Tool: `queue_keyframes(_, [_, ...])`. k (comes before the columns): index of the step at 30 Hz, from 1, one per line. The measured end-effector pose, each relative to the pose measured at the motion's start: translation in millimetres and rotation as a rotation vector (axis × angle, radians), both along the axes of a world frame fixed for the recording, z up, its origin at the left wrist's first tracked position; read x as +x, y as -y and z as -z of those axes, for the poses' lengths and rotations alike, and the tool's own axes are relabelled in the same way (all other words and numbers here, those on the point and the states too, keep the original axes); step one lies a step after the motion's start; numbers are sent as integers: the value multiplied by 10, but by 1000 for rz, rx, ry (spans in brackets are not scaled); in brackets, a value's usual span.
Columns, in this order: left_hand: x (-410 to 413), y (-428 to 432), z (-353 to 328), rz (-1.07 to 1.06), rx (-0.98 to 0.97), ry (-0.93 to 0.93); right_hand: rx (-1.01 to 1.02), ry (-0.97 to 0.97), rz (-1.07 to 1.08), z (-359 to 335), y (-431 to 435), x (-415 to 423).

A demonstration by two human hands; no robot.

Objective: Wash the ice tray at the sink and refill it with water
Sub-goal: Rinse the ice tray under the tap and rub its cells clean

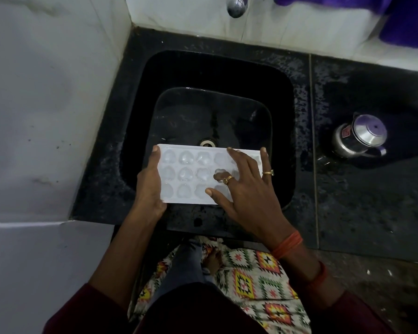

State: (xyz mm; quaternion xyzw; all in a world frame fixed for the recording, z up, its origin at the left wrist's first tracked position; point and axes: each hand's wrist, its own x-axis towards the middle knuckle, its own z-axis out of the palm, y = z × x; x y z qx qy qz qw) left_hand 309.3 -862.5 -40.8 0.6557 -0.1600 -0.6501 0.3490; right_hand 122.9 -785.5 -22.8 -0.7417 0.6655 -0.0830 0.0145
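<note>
A white ice tray point(191, 174) with rows of rounded pockets is held level over the near part of the black sink point(212, 112). My left hand point(150, 179) grips the tray's left end, thumb along the top edge. Spread over the tray's right half lies my right hand point(249, 186), its middle finger bent down into a pocket and the other fingers straight. The right end of the tray is hidden under that hand. A chrome tap point(237, 6) hangs above the sink's far side; no water runs from it.
Wet black stone counter point(362, 201) surrounds the sink. A steel lidded jug point(358, 136) stands on the counter to the right. White tiled wall lies to the left and behind. A purple cloth point(405, 18) hangs at the top right.
</note>
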Motion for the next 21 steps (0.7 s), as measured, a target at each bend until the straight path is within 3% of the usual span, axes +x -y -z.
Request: queue_keyframes(21, [42, -13, 6, -18, -6, -17, 4, -15, -3, -35, -18, -71])
